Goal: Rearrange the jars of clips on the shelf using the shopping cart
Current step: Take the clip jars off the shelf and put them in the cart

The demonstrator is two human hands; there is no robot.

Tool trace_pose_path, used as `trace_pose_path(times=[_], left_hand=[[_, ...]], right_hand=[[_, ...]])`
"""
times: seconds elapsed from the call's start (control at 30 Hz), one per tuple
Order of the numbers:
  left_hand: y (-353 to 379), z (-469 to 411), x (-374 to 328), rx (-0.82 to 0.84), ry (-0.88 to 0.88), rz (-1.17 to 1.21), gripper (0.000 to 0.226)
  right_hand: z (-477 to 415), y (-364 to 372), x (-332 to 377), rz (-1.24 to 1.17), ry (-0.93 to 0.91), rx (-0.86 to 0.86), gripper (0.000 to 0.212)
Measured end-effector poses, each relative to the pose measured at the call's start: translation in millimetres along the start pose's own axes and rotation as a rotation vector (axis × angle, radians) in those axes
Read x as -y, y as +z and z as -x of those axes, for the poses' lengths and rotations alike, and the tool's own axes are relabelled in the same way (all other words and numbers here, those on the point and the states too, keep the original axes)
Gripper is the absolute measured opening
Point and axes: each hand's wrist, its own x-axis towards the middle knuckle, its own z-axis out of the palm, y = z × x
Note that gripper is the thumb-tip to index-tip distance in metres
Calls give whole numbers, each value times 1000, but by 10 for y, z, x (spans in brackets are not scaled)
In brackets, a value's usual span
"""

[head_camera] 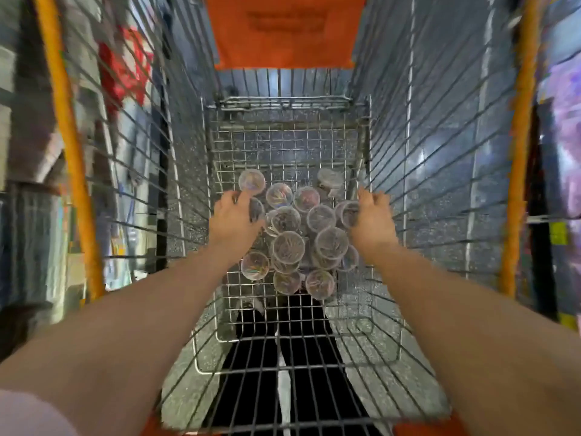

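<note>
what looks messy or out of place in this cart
The jars sit piled in a loose heap on the cart floor, some stacked on others. The far right jar looks tipped. No spill shows.

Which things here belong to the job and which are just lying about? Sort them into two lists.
Job: jars of clips piled in the shopping cart; left hand and right hand at the pile's sides.
Lying about: red goods on the left, purple packs and yellow tag on the right, all blurred.
</note>
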Motion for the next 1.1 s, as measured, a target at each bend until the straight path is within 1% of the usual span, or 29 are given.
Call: trace_pose_path(times=[0.07, 0.17, 0.3, 0.4, 0.5, 0.57, 0.67, 0.77, 0.83, 0.9, 1.0, 1.1], left_hand=[[-182, 144, -87, -31, 8, 0, 52], [-455, 372, -206, -107, 87, 44, 44], [-794, 783, -345, -209, 143, 163, 39], [-1007, 1169, -440, -292, 171, 278, 31], [-1263, 1643, -555, -450, 194, 430, 21], [-1440, 1975, -607, -553, 213, 497, 23], [-1707, 2432, -626, -663, 198, 496, 24], [-1908, 3047, -590, -827, 142, 488, 25], [-2003, 3524, -559, -934, 107, 495, 27], [-2080, 4010, -495, -1029, 99, 492, 30], [-2288, 4688, -312, -1136, 62, 443, 26], [-2627, 5381, -32, -1258, 6, 356, 22]], right_hand=[[169, -142, 103, -16, -10, -58, 63], [445, -340, 266, -71, -45, -110, 59], [923, -565, 498, -270, -93, -202, 53], [1392, -691, 701, -412, -129, -306, 42], [1875, -806, 883, -551, -203, -372, 31], [2204, -920, 977, -619, -265, -394, 27], [2649, -1125, 1070, -591, -407, -420, 24], [3194, -1325, 1109, -512, -542, -356, 24], [3588, -1410, 1117, -489, -675, -364, 22], [4007, -1445, 1143, -521, -814, -365, 20], [4657, -1497, 1298, -530, -992, -296, 18], [5343, -1566, 1539, -497, -1191, -266, 15]])
